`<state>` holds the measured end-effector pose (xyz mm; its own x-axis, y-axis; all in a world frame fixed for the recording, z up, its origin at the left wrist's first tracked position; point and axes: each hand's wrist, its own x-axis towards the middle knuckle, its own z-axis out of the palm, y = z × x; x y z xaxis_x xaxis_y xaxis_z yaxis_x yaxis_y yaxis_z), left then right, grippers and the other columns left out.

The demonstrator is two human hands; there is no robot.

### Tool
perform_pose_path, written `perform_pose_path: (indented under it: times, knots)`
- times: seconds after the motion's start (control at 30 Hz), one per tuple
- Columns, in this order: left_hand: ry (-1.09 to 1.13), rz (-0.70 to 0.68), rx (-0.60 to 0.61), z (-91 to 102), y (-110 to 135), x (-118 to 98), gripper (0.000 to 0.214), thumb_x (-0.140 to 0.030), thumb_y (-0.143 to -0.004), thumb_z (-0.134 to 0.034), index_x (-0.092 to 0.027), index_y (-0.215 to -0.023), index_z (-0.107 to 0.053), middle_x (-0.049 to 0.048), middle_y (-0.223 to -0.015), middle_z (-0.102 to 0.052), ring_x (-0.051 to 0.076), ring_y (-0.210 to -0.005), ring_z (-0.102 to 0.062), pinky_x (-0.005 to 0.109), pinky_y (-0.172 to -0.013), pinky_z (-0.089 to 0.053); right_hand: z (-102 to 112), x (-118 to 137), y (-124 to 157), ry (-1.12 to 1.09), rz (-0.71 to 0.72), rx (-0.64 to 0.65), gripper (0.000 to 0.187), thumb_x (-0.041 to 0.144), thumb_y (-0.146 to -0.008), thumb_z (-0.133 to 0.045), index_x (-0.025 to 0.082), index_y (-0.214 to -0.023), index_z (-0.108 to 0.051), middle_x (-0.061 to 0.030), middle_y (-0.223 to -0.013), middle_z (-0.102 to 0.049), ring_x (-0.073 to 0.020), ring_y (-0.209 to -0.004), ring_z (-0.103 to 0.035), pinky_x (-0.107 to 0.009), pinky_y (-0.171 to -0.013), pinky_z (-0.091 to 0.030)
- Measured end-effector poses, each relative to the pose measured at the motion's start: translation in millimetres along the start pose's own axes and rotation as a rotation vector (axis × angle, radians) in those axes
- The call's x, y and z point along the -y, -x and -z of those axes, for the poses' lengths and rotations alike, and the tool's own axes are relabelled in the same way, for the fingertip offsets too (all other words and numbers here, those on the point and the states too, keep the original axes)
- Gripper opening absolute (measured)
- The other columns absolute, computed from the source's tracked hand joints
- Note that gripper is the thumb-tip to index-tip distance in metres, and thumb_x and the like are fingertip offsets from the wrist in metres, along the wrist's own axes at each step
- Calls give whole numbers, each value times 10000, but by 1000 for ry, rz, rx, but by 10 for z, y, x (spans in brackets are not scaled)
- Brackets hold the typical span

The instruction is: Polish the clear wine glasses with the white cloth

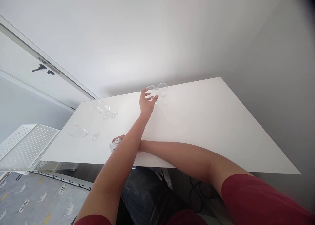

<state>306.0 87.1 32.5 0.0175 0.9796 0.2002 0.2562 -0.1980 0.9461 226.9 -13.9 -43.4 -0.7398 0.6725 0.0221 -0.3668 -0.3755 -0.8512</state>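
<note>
My left hand (147,103) reaches to the far edge of the white table, its fingers closed around the bowl of a clear stemmed glass (151,93). Close beside it on the right stands a second stemmed glass (162,91). My right arm crosses under the left forearm, and my right hand (119,137) is closed on a crumpled white cloth (114,145) at the table's near left side. The forearm hides most of that hand. Several clear stemmed glasses (103,107) lie at the left, and another glass (80,131) lies nearer the left edge.
The white table (192,120) runs against a pale wall. A door with a black handle (40,67) is at the far left. Beside the table's left end are a white perforated metal shelf (36,146) and grey patterned fabric (41,198). Dark cables (199,192) hang below.
</note>
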Motion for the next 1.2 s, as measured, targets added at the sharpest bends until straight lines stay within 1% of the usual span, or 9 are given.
perform_pose_path:
  times: [0.1,0.27,0.47,0.6,0.73,0.9,1.1,1.2]
  knots:
    - [-5,4,-7,5,1,-8,660,-327,-830,-846,-250,-1421,-564,133,-1324,-633,251,-1051,-751,349,-768,-634,13,1,-5,3,-47,33,524,264,-571,-782,252,-1090,-707,-21,-913,-693,-228,-868,-612,-379,-799,-482]
    - [-20,11,-6,10,3,-15,668,-333,-836,-841,-258,-1434,-554,130,-1334,-631,247,-1062,-749,342,-781,-631,26,-3,-18,9,-58,45,550,259,-576,-780,244,-1119,-689,-32,-954,-696,-237,-907,-613,-373,-811,-476]
    - [-12,2,-7,11,4,7,682,-325,-834,-846,-257,-1446,-552,133,-1334,-637,248,-1059,-748,337,-767,-632,24,0,-18,13,-36,56,509,223,-597,-779,244,-1098,-692,-20,-931,-686,-221,-890,-603,-356,-805,-470]
    - [-14,3,-3,14,4,14,697,-334,-833,-851,-272,-1459,-550,131,-1345,-635,249,-1073,-741,338,-774,-635,22,-7,-18,11,-17,76,494,238,-621,-768,242,-1108,-684,-6,-893,-668,-209,-855,-591,-356,-811,-464]
    - [6,16,4,13,12,-1,720,-337,-823,-863,-267,-1465,-545,144,-1364,-615,259,-1089,-735,339,-757,-648,23,-12,-21,32,0,73,490,223,-616,-765,236,-1100,-686,-4,-888,-668,-212,-882,-588,-357,-845,-454]
    - [13,22,11,13,22,-25,719,-334,-824,-865,-272,-1465,-545,145,-1365,-605,259,-1095,-729,346,-762,-663,30,-6,-20,55,2,66,481,187,-623,-768,239,-1095,-696,-1,-872,-667,-216,-900,-596,-355,-856,-470]
    - [20,17,14,20,34,-29,695,-295,-825,-850,-261,-1449,-547,143,-1352,-598,255,-1092,-730,349,-763,-671,27,-19,-67,74,4,44,449,132,-627,-751,223,-1064,-705,-13,-933,-709,-211,-941,-617,-341,-882,-481]
    - [27,11,15,23,41,-27,694,-292,-819,-852,-257,-1444,-551,142,-1341,-600,258,-1085,-733,357,-758,-675,26,-27,-80,85,6,48,448,133,-631,-748,222,-1068,-707,-5,-899,-699,-208,-928,-611,-344,-898,-477]
